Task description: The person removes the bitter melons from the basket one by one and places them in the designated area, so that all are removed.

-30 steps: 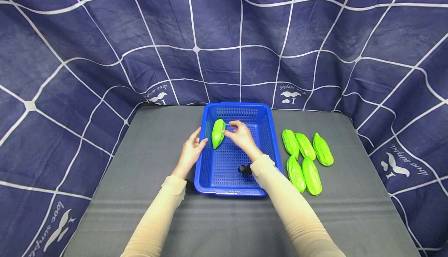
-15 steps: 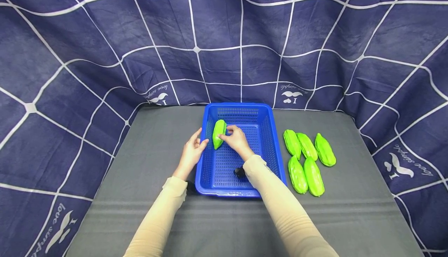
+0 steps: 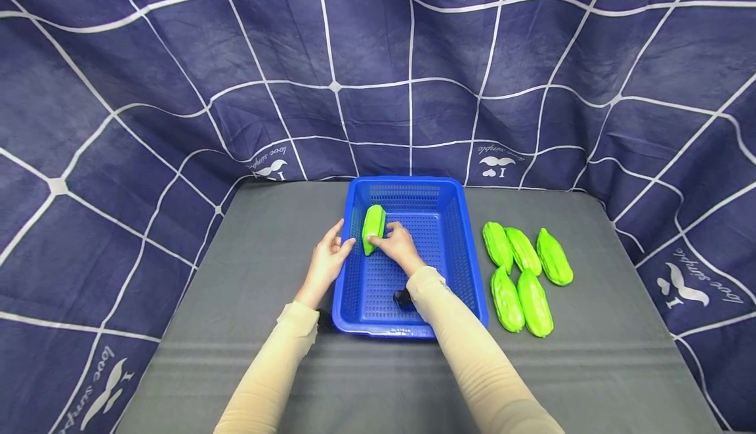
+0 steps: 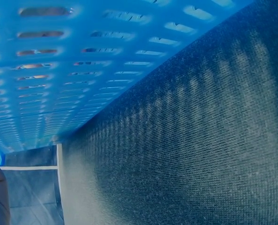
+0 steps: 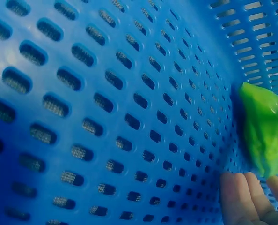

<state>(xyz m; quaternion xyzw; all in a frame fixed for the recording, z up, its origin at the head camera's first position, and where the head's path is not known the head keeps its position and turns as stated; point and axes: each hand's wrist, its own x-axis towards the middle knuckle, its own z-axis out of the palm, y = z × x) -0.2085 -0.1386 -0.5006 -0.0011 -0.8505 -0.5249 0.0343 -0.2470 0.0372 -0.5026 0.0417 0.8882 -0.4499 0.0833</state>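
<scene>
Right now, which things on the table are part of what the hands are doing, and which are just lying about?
In hand:
- green ridged plastic gourd, gripped by the right hand
- blue perforated plastic basket, its left wall touched by the left hand

Lying about:
- five green gourds beside the basket
- grey tablecloth
- navy grid-patterned backdrop cloth

I see a bright blue perforated basket (image 3: 466, 276), slotted all over. One glossy lime-green gourd (image 3: 373, 227) inside; five more green gourds (image 3: 525, 266) toward the grey tabletop's (image 3: 248, 276) right edge. Navy backdrop cloth (image 3: 177, 60), white grid lines, white bird motifs. Beige sleeves (image 3: 472, 355).
</scene>
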